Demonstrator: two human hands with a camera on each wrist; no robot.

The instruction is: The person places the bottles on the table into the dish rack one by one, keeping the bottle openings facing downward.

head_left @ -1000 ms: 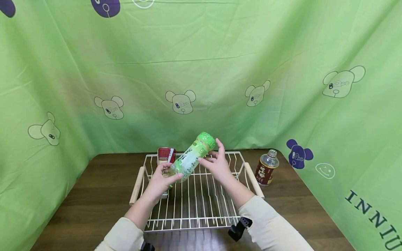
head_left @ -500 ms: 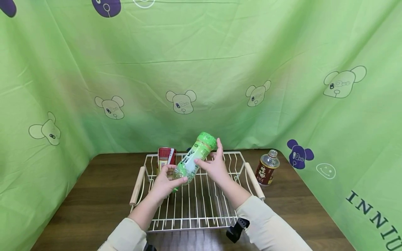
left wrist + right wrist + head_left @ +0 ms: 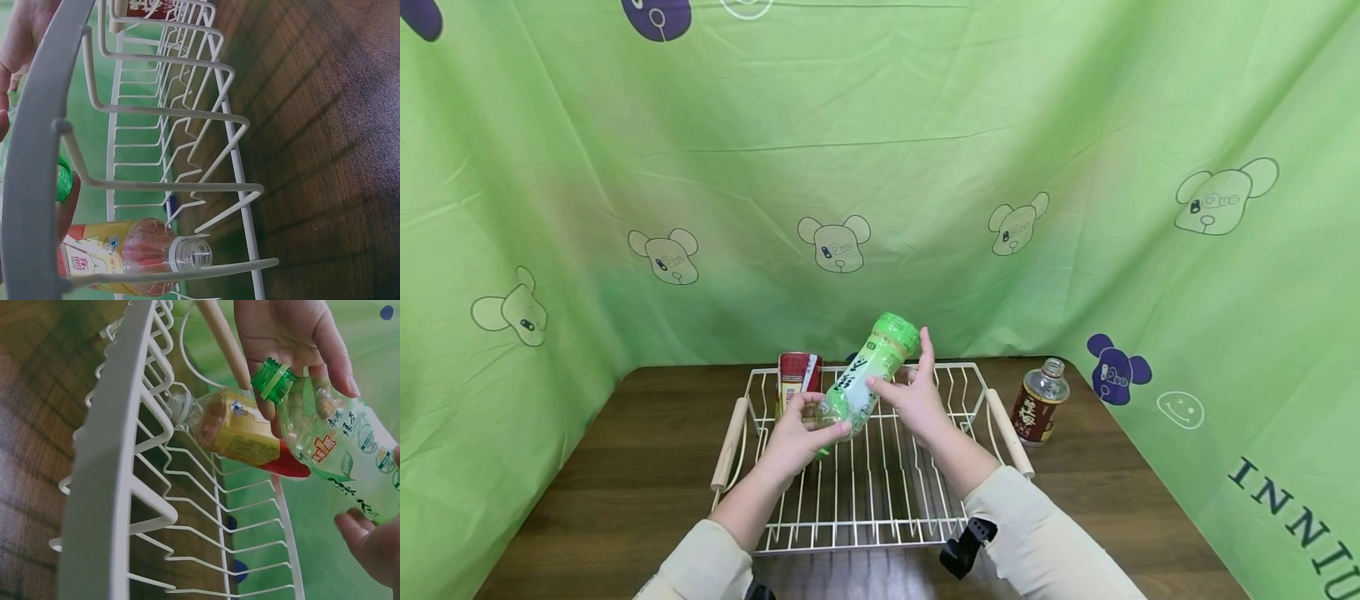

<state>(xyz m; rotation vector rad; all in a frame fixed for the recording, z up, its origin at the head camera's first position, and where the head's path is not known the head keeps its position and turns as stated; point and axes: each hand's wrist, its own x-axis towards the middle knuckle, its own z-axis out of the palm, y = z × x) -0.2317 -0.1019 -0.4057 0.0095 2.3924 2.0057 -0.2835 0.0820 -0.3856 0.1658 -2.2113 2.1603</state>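
Note:
A green-tinted plastic drink bottle (image 3: 867,379) is tilted over the wire rack (image 3: 865,547), its base up to the right and its green neck (image 3: 273,378) down to the left. My left hand (image 3: 790,439) holds the neck end between thumb and curled fingers. Nearer the base, my right hand (image 3: 917,408) holds the side, thumb in front and other fingers partly hidden behind. A red-and-yellow labelled bottle (image 3: 799,373) stands neck down at the rack's back left, partly behind my left hand. Its clear neck (image 3: 190,253) shows among the wires in the left wrist view.
Wooden handles (image 3: 728,446) flank the white rack on the dark wood table (image 3: 625,467). A clear, uncapped bottle with a brown label (image 3: 1039,407) stands upright to the rack's right. Green printed cloth (image 3: 880,167) hangs behind and at both sides.
The green bottle and my left hand have shifted slightly to the right. My right thumb has moved a little left along the bottle. The other bottles stay put.

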